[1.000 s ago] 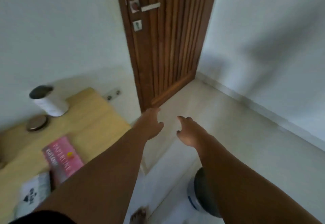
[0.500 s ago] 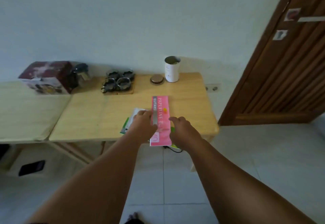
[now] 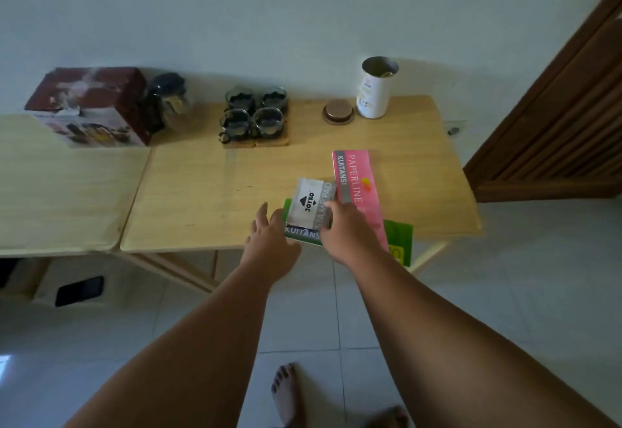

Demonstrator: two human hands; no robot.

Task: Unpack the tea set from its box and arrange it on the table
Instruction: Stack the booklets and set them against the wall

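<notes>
bare foot [image 3: 286,390] at 6 on the floor tiles. left hand [image 3: 269,239] over the near edge of the table [image 3: 202,199], fingers straight and spread, holding nothing, just beside the stamp pad box [image 3: 311,204]. right hand [image 3: 350,232] at its 3, fingertips on the stamp pad box's near right corner; touch or grip, can't tell. stamp pad box lies on a green receipt book [image 3: 399,239], pink receipt book [image 3: 358,188] at its 3. further back at 12: four glass cups [image 3: 254,113] on wooden coasters [image 3: 255,141]. at 1: white canister [image 3: 375,88], open, lid [image 3: 338,111] just beside. at 10, by the wall on the adjoining left table [image 3: 67,192]: tea set box [image 3: 87,108], glass teapot [image 3: 166,101] just beside it at its 3. door [image 3: 555,125] at 2
</notes>
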